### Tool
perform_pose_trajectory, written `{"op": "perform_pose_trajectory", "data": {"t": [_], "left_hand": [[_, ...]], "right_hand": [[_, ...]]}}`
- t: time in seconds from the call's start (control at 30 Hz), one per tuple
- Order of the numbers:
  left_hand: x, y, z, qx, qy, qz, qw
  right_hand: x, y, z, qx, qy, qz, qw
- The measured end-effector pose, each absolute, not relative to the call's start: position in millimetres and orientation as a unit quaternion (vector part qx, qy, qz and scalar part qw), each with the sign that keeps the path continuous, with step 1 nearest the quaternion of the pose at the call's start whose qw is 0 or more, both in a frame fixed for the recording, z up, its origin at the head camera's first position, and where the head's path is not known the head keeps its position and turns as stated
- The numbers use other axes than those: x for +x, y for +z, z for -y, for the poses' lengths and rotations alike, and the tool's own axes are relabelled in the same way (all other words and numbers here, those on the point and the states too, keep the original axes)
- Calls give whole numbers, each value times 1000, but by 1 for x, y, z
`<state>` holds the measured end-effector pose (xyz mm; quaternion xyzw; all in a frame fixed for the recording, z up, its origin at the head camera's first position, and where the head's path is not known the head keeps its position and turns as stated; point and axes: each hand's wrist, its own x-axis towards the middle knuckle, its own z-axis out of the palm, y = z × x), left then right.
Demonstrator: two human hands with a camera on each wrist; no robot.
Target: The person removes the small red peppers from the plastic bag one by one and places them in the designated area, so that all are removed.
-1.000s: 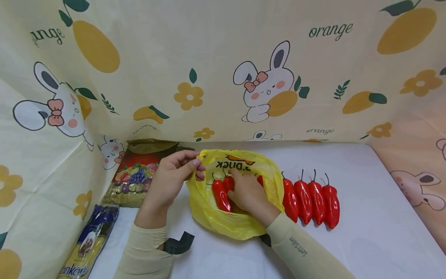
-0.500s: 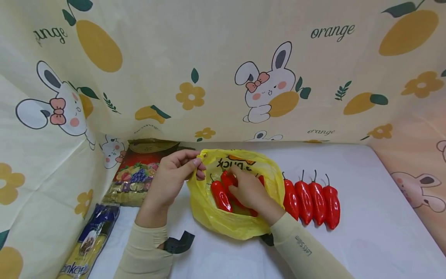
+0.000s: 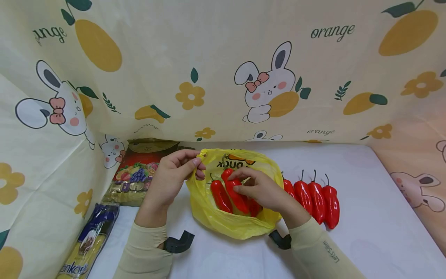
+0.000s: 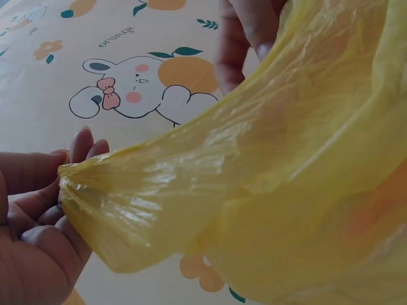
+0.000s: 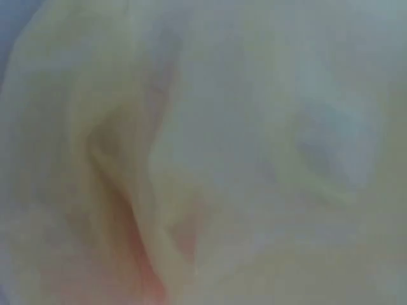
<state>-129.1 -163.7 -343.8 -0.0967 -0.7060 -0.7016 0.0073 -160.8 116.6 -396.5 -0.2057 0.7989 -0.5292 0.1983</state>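
Bag of thin yellow plastic rests open on a white table, its left rim pinched between the thumb and fingers of a person's left hand. The right hand is over the bag's mouth, fingers bent at a glossy red pepper inside, though I cannot tell whether they grip it; a second pepper lies to its left and a third pepper, partly hidden, to its right. Outside, four more peppers lie side by side right of the bag, with a fruit-printed packet and a blue-and-yellow packet left of it.
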Motion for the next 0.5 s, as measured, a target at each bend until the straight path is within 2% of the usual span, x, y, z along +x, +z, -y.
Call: {"op": "perform_pose_trajectory", "data": {"t": [0.23, 0.5], "left_hand": [[-129, -344, 162, -96, -699, 708, 4], [-129, -344, 161, -96, -698, 709, 4]], "right_hand": [[-155, -396, -134, -187, -572, -771, 209], [-145, -391, -155, -164, -602, -764, 167]]}}
